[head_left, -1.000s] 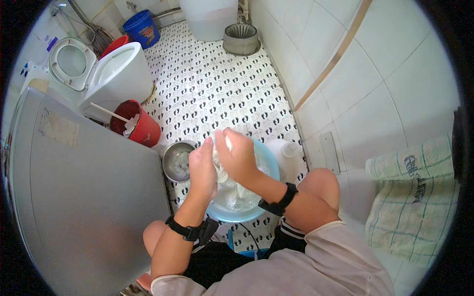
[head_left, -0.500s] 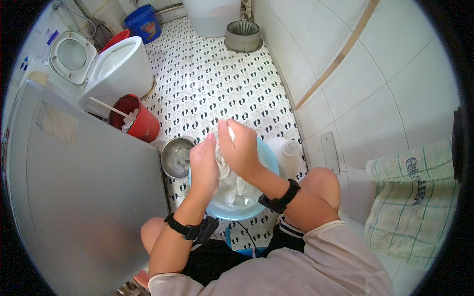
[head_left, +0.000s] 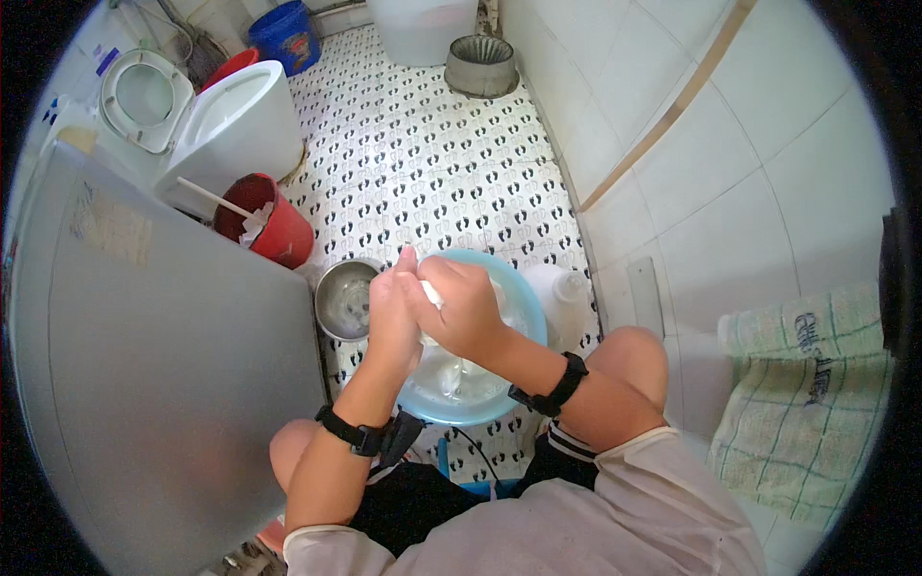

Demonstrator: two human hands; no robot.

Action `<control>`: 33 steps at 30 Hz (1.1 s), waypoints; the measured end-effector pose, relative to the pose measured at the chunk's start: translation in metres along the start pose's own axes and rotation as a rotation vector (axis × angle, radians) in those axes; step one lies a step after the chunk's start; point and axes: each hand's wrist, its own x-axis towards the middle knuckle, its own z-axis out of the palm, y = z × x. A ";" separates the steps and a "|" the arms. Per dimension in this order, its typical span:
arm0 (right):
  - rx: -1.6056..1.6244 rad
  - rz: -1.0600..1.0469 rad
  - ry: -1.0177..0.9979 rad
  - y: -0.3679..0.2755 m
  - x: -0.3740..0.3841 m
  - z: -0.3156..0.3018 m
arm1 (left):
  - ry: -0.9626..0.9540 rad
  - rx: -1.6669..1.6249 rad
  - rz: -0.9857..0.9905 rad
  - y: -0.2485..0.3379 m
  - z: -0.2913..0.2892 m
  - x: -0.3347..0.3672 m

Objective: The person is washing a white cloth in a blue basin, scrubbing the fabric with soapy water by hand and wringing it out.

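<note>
Above a light blue basin (head_left: 535, 312), my left hand (head_left: 392, 315) and my right hand (head_left: 461, 305) are pressed together, both closed around a wet white cloth (head_left: 432, 294). Only a bit of the cloth shows between the thumb and fingers of my right hand; the rest is mostly covered by my hands. Under them the basin holds soapy water with more white fabric in it. A metal bowl (head_left: 331, 300) stands on the floor just left of the basin, beside my left hand.
Right of the basin is a white plastic jug (head_left: 555, 296). A red bin (head_left: 293, 235) and a toilet (head_left: 264, 115) stand at the far left, behind a grey panel (head_left: 192, 365). A checked towel (head_left: 807, 413) hangs at the right wall. Farther off are a grey round pot (head_left: 480, 72) and blue bucket (head_left: 285, 40).
My hands have come closer together and my right hand has lowered and turned over the cloth. The twisted length of cloth seen hanging between them is now mostly hidden.
</note>
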 end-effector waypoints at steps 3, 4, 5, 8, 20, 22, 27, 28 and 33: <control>-0.008 0.093 -0.006 0.005 0.004 -0.002 | 0.040 0.013 -0.057 0.004 0.014 -0.009; -0.023 0.252 0.016 0.010 0.009 -0.004 | 0.044 0.013 -0.057 0.004 0.012 -0.009; -0.038 0.411 0.038 0.017 0.013 -0.006 | -0.005 0.040 -0.038 0.004 0.009 -0.009; 0.015 0.414 0.077 0.031 0.012 -0.006 | 0.011 0.103 0.032 0.005 -0.005 -0.006; -0.073 0.609 -0.785 0.061 0.004 -0.061 | 0.082 0.213 0.274 0.038 -0.037 -0.009; 0.109 0.570 -0.739 0.069 -0.007 -0.052 | 0.054 0.217 0.249 0.038 -0.034 -0.012; 0.494 0.518 -0.581 0.051 -0.007 -0.034 | -0.266 0.511 0.120 0.040 -0.026 -0.022; 0.586 0.510 -0.635 0.044 -0.003 -0.036 | -0.316 0.548 0.111 0.043 -0.023 -0.023; 0.660 0.600 -0.739 0.036 0.017 -0.049 | -0.271 0.690 0.216 0.050 -0.023 -0.022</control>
